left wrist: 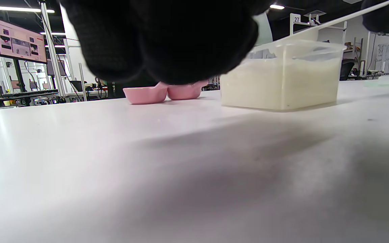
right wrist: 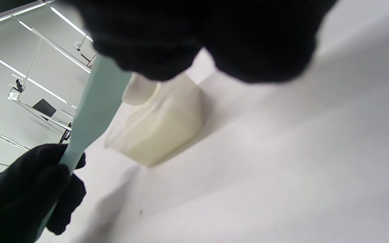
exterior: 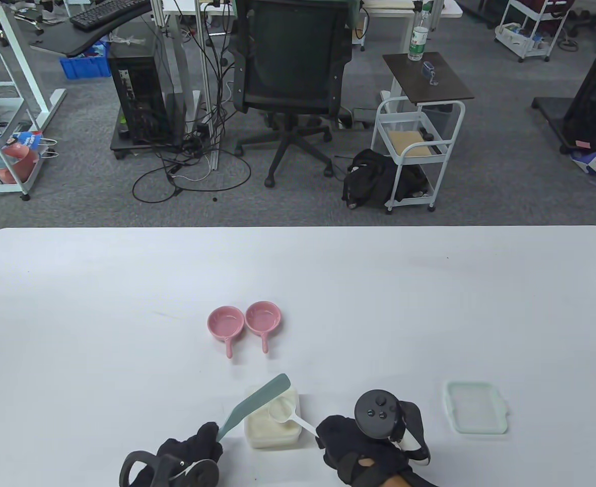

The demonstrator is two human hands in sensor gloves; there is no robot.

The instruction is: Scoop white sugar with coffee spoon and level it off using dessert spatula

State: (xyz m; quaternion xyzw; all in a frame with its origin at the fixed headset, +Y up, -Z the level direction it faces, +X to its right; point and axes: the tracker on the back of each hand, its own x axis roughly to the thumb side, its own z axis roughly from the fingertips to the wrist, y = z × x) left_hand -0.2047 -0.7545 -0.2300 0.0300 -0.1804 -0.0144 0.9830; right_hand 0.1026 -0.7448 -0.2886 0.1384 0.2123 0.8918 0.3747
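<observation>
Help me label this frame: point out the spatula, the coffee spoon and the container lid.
spatula [exterior: 257, 402]: table view, middle of blade.
coffee spoon [exterior: 280, 409]: table view, bowl.
container lid [exterior: 476, 414]: table view, flat centre.

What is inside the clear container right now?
White sugar fills the container most of the way. The coffee spoon bowl sits above it, spatula over the rim.

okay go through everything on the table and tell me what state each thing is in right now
sugar container: open, lid off, mostly full of white sugar
lid: lying flat, apart, right of the container
coffee spoon: held by right hand, bowl over the sugar
dessert spatula: held by left hand, blade angled over the container
two pink dishes: empty, side by side
</observation>
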